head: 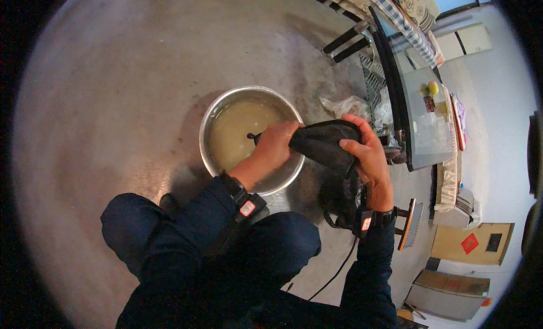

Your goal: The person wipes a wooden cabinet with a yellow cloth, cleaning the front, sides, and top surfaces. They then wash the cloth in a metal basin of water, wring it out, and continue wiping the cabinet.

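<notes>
A round metal basin [205,155] holding cloudy, yellowish water stands on the floor before me. Over its right part, my left hand [275,142] grips the narrow end of a black fabric item [326,144], whose exact kind I cannot tell. A small dark piece sticks out of that fist above the water. Beyond the basin's right rim, my right hand [369,155] holds the item's wide end, with thumb on the near face and fingers behind its edge. Dark material hangs below this hand; its form is unclear. Both wrists wear black straps with small boxes.
A glass-topped table [428,121] with fruit on it stands at the right. Clear plastic bags [350,105] lie on the floor by its legs. A low stool [412,225] is farther down on the right. A black cable [337,274] runs beside my right sleeve.
</notes>
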A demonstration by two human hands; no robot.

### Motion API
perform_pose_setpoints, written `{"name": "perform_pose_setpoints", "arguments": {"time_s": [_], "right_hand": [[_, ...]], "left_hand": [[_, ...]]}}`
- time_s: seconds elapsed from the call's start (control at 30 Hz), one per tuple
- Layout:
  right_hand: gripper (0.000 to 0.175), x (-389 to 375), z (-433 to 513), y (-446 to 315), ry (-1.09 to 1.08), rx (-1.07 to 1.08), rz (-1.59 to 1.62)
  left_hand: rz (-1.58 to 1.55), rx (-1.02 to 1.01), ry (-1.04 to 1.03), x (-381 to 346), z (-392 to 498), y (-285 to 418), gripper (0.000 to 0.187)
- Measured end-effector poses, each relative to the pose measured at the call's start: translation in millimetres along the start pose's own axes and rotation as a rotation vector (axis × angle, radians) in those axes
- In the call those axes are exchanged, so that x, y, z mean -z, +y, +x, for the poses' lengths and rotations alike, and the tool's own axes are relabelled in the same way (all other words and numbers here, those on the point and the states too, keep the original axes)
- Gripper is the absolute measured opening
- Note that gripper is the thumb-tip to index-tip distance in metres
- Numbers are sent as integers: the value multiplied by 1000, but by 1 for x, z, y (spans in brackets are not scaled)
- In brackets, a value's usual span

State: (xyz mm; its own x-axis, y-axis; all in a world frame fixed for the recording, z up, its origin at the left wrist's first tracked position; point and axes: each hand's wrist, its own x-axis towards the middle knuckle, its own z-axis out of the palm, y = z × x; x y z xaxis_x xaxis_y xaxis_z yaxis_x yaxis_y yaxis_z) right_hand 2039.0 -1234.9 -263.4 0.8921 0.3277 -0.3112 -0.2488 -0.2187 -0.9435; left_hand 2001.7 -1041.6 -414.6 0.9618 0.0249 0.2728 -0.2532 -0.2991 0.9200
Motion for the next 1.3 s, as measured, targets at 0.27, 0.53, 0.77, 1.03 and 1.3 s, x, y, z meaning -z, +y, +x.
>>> {"name": "perform_pose_setpoints", "arguments": {"time_s": [0.27,0.53,0.77,1.03,1.3], "right_hand": [[80,12,4,56,-145,-69,-439],[108,-35,16,61,-106,302,-513],[94,-22,23,56,-232,15,-655],[100,-39,25,83,-252,104,-199],[59,-36,28,108,-313,-151,-208]], "left_hand": [[-290,41,-17,3,13,10,39],[-297,-222,128,-4,17,42,45],[-118,-37,-130,9,19,22,48],[-426,45,29,-10,12,24,54],[-382,-11,-19,-6,18,20,55]]}}
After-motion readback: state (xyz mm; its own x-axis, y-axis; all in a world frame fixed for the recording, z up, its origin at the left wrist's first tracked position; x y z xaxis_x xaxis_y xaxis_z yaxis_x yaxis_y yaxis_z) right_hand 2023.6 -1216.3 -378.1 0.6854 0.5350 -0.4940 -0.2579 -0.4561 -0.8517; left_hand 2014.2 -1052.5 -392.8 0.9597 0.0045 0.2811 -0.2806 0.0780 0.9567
